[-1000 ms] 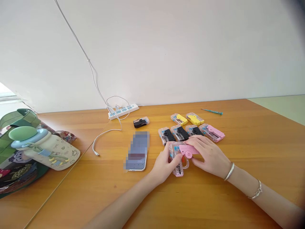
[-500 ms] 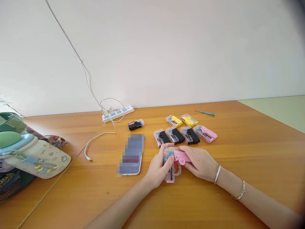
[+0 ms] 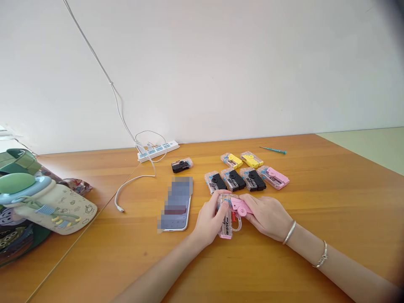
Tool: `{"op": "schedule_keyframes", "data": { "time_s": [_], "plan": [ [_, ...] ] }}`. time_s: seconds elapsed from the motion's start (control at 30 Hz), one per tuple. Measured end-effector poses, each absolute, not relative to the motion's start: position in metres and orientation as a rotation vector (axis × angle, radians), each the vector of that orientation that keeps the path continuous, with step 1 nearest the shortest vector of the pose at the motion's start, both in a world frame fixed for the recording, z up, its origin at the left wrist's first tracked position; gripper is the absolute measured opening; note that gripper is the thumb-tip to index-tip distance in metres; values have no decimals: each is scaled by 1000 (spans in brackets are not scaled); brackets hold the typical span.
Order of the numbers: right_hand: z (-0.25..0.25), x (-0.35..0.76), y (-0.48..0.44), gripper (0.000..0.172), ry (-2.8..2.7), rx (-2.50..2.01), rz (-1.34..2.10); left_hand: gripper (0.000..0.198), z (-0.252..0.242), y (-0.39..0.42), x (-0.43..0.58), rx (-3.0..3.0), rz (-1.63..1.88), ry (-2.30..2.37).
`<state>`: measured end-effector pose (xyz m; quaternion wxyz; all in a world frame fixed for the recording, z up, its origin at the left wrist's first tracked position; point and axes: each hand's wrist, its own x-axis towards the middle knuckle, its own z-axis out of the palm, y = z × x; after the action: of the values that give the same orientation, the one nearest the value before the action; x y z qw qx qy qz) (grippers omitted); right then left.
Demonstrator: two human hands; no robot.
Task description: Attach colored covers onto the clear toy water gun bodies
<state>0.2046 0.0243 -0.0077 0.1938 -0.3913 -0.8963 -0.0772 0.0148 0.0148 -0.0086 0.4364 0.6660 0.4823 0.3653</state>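
Observation:
Both hands hold a small transparent plastic toy water gun just above the wooden table. Its pink top part points right, and a red piece shows inside. My left hand wraps the see-through body, while my right hand presses against the pink end. Just beyond them lie similar toy guns in a row: three black ones and a pink one. Two yellow ones lie behind that row.
A phone with a blurred screen lies left of my hands, and a small black toy lies beyond it. A white cable runs to a power strip by the wall. A teal screwdriver lies far right; a patterned bottle stands at left.
The water gun has turned in my hands, its grip now pointing toward me and its pink end to the right. The whole view has shifted slightly since the oldest frame.

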Motion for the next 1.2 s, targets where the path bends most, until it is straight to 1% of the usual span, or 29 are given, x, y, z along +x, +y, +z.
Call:
{"op": "schedule_keyframes", "data": {
  "time_s": [0.17, 0.43, 0.63, 0.73, 0.87, 1.07, 1.2],
  "plan": [
    [-9, 204, 23, 38, -2478, -1163, -247, 28, -6, 14, 16, 1601, 933, 1149],
    [-10, 208, 30, 30, -2407, -1142, -137, 28, 1, 8, 22, 1397, 989, 987],
    [-8, 218, 39, 30, -2379, -1146, -18, 43, -5, 7, 24, 1207, 879, 890],
    [-7, 219, 40, 28, -2370, -1120, 21, 47, -6, 9, 23, 1199, 885, 899],
    [-4, 220, 41, 28, -2365, -1083, 41, 43, -2, 10, 22, 1212, 904, 894],
    [-1, 222, 41, 25, -2396, -1014, 249, 35, 3, 10, 20, 1113, 907, 761],
    [-6, 220, 40, 22, -2372, -1023, 334, 31, 2, 11, 19, 1091, 909, 786]
  ]
}}
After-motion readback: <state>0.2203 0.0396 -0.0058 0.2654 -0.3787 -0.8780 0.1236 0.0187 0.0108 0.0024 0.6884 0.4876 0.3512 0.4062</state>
